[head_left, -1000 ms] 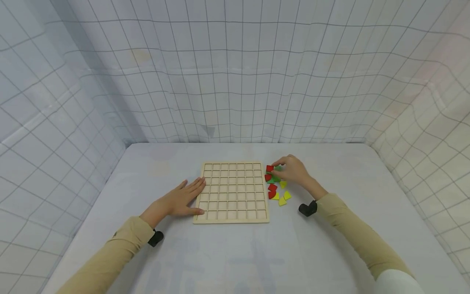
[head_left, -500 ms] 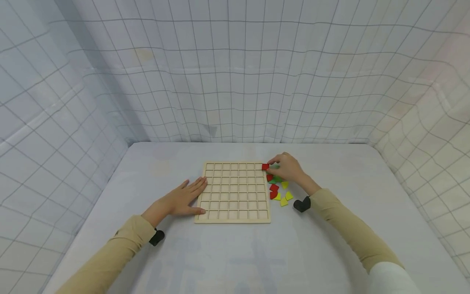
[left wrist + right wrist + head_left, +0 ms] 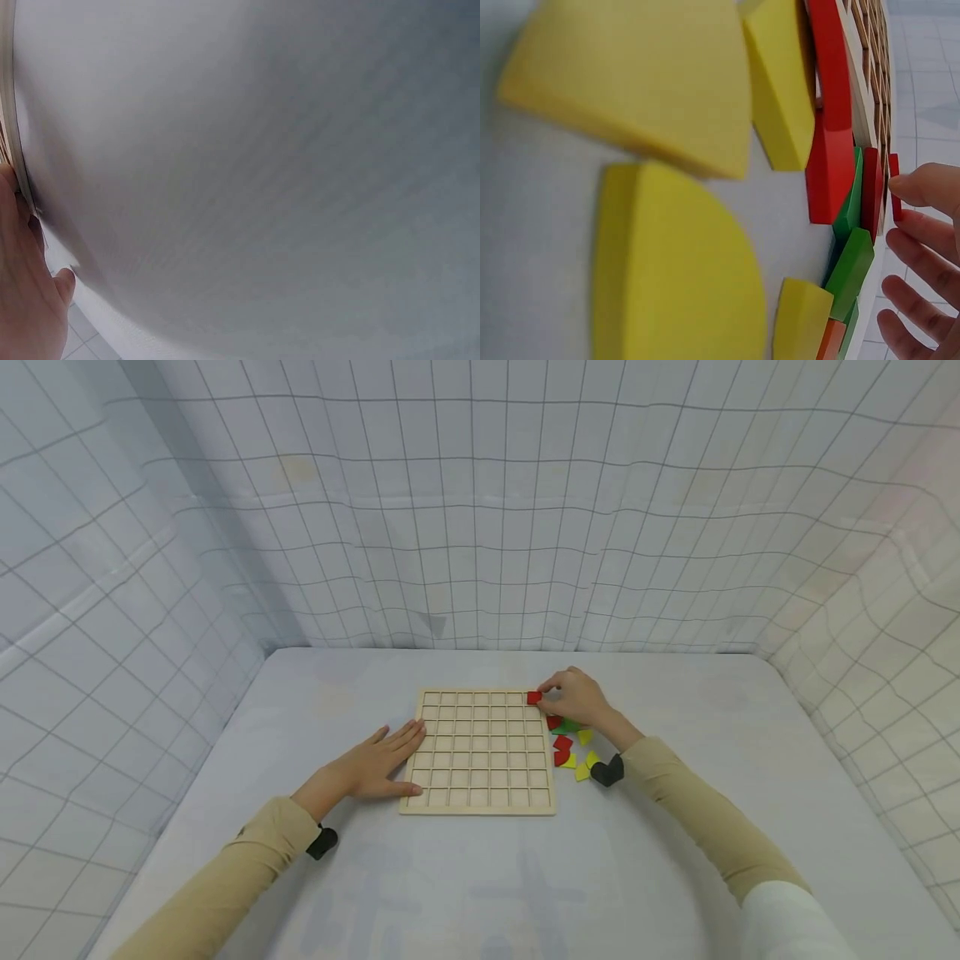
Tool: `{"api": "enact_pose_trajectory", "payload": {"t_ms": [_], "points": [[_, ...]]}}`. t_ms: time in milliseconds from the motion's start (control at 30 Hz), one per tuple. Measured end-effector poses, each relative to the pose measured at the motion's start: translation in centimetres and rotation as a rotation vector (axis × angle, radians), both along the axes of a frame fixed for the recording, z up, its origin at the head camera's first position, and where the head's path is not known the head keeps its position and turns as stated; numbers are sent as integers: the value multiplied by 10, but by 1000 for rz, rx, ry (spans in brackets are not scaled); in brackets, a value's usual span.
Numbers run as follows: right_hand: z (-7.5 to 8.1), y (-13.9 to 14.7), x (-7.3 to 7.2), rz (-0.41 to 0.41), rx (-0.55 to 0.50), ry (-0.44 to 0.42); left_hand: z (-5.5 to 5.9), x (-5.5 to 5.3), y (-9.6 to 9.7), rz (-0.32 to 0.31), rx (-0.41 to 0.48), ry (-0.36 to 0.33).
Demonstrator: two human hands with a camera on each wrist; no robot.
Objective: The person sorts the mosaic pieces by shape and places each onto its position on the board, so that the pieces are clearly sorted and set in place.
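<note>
A pale wooden grid board (image 3: 480, 810) lies on the table, divided into square cells. My right hand (image 3: 577, 697) pinches a red square tile (image 3: 534, 697) between thumb and finger at the board's far right corner cell. In the right wrist view the same red tile (image 3: 895, 187) shows edge-on between the fingertips, the other fingers loosely bent. My left hand (image 3: 375, 766) lies with spread fingers on the board's left edge, thumb on the lower left. The left wrist view catches part of that hand (image 3: 30, 285) beside the board's edge (image 3: 9, 82).
Right of the board lie loose red pieces (image 3: 562, 758), green pieces (image 3: 570, 726) and yellow pieces (image 3: 582, 772), some overlapping. Close to the right wrist camera are yellow rounded pieces (image 3: 690, 262). A gridded white curtain (image 3: 487, 527) rises behind the table (image 3: 420, 893).
My right hand has carried the red tile leftward, from the loose pieces over to the board's far right corner. The left hand stays on the board's left edge.
</note>
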State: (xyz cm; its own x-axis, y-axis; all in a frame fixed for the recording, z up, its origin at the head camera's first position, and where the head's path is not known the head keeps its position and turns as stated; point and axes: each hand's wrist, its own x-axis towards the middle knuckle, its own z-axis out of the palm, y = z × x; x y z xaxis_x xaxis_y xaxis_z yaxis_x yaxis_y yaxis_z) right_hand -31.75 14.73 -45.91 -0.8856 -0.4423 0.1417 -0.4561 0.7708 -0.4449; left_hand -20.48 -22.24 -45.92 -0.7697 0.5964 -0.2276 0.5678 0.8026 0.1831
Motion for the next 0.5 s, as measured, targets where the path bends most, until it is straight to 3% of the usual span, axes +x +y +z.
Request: {"api": "enact_pose_trajectory", "payload": {"t_ms": [500], "points": [[-2, -5, -4, 28, 17, 14, 0, 1, -1, 2, 0, -9]]}}
